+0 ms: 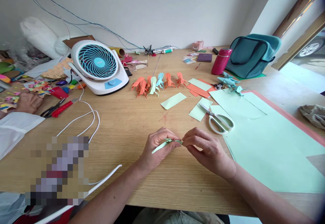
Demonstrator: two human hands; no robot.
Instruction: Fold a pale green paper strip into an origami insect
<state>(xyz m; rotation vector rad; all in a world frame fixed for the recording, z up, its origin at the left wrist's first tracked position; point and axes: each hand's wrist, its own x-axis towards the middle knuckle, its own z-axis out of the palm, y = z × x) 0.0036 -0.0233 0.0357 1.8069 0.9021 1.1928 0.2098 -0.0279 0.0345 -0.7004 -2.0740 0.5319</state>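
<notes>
Between thumb and fingers, my left hand (161, 144) pinches a narrow folded piece of light green paper (160, 147), its long pointed end sticking out to the left. The fingertips of my right hand (207, 149) close on the other tip of the same paper. Beyond my hands stands a row of folded paper figures with legs, among them an orange figure (169, 80), a green figure (153, 86) and a blue figure (159, 80). White-handled scissors (220, 122) lie right of my hands, partly over a green paper strip (199, 112).
Large green sheets (266, 146) cover the table's right side. Behind them are a pink bottle (221, 61) and a teal bag (251, 56). A fan (99, 65) stands at back left, its white cable (95, 115) looping nearby. Another person's hand (29, 101) rests far left, near red-handled pliers (63, 109).
</notes>
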